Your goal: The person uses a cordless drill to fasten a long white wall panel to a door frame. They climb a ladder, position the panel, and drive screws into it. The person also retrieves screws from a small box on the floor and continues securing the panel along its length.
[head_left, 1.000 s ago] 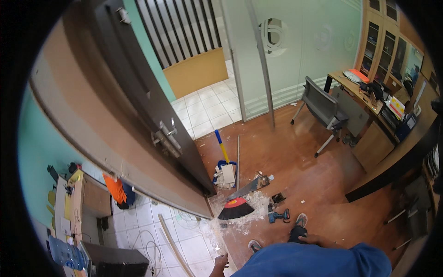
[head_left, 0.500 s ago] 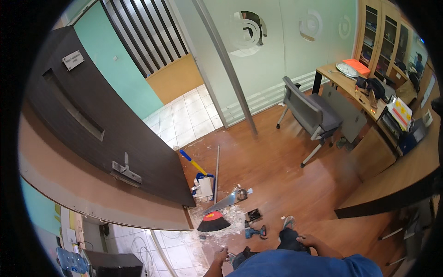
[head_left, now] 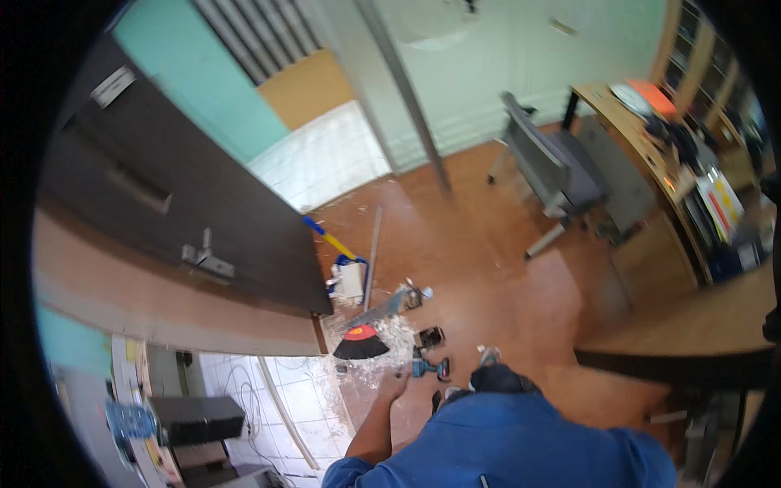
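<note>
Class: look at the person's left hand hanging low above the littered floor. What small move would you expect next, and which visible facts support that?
Probably a short reach down and right: the left hand hangs beside the blue cordless drill lying on the brown floor, without touching it. The red and black broom head in the pale shavings lies just above. Whether the fingers are open is unclear. The right hand is out of view.
</note>
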Motion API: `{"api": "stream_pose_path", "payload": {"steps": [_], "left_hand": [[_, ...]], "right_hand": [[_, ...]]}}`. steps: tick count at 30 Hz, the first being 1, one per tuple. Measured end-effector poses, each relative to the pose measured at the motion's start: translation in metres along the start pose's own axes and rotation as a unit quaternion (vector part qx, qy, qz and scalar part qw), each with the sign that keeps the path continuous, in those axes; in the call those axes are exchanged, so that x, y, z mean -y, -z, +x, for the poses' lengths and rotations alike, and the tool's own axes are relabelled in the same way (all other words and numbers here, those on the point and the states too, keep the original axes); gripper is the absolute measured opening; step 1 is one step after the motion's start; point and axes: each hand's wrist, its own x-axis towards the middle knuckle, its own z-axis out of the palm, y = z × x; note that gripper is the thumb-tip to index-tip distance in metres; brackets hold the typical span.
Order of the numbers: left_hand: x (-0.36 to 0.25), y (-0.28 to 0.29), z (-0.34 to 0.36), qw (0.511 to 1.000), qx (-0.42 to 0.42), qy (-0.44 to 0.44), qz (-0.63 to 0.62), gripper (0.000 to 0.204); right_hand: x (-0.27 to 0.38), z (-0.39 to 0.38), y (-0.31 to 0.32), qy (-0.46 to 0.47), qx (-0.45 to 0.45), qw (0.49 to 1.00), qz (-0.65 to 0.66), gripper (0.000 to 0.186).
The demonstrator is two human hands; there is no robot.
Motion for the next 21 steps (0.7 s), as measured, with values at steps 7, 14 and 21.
{"api": "stream_pose_path", "payload": {"steps": [7, 14, 21], "left_hand": [[0.121, -0.014, -0.057, 0.931, -0.019, 0.247, -0.267, 0.062], [0.178, -0.091, -0.133, 0.884, 0.088, 0.359, -0.287, 0.031], [0.087, -0.124, -0.053, 0.994, 0.051, -0.006, 0.098, 0.028]], "right_hand": [[0.022, 0.038, 0.058, 0.097, -0.053, 0.971, -0.213, 0.048], [0.157, 0.117, 0.127, 0.013, -0.015, 0.999, -0.042, 0.054], [0.344, 0.21, 0.144, 0.214, 0.102, 0.927, -0.29, 0.065]]}}
